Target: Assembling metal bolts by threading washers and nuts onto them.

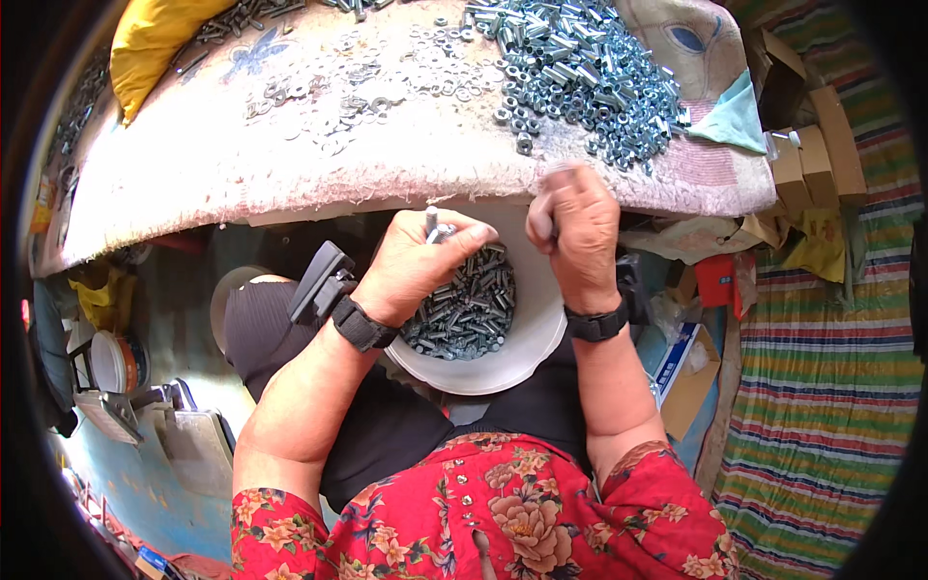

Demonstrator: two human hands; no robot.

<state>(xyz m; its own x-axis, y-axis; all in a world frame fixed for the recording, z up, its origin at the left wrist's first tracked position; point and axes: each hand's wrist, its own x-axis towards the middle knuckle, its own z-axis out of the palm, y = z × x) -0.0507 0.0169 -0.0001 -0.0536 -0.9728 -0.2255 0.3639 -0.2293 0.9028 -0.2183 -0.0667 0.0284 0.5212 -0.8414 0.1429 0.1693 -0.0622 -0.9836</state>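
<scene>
Shirt [527,517], metal pcs [432,224], box w/ print [677,356]

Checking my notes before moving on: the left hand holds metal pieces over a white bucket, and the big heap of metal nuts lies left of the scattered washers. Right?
Not quite: the big heap of metal nuts lies right of the scattered washers, as the head view shows. The left hand does hold metal pieces over a white bucket.

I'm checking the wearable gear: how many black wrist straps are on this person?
2. One black strap is around the left wrist, behind the left hand holding metal pieces; the other strap is around the right wrist. Both wrists show, so none seems hidden.
</scene>
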